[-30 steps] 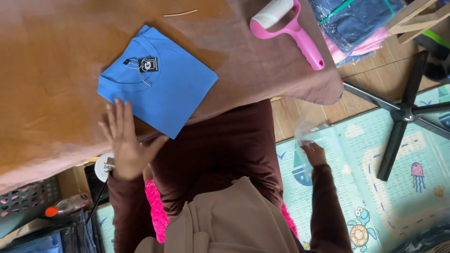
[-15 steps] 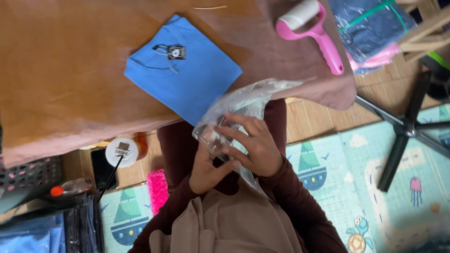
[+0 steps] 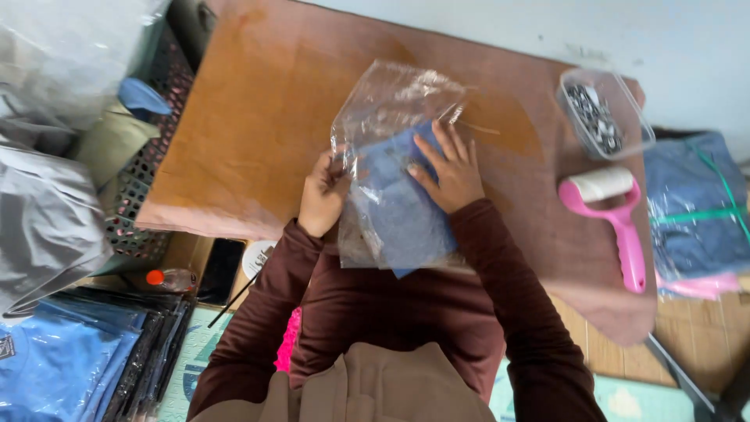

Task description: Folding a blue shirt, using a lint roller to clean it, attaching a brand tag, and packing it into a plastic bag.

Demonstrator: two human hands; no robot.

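From the head view, we are working a folded blue shirt (image 3: 406,207) into a clear plastic bag (image 3: 391,141) at the near edge of the desk (image 3: 250,125). Our left hand (image 3: 322,195) is pinching the bag's left edge, its grip clenched on the film. Our right hand (image 3: 447,173) is lying flat with fingers spread on the bag over the shirt, pressing rather than grasping anything. The shirt is sitting mostly inside the bag, with one corner poking out below it, towards our body.

To do this well, we judge that we should be keeping the mouth held wide with the left hand while the right is smoothing the fold flat, so no corner is catching or bunching in the film.

Further right on the desk, a clear plastic tub (image 3: 605,113) is holding small dark and pale pieces, too blurred to name. A pink lint roller (image 3: 613,211) is lying near it. Off the desk's right end, bagged dark-blue and pink garments (image 3: 695,211) are lying piled. At lower left, more bagged blue shirts (image 3: 47,367) are stacked on the floor, beside a dark perforated crate (image 3: 148,187).
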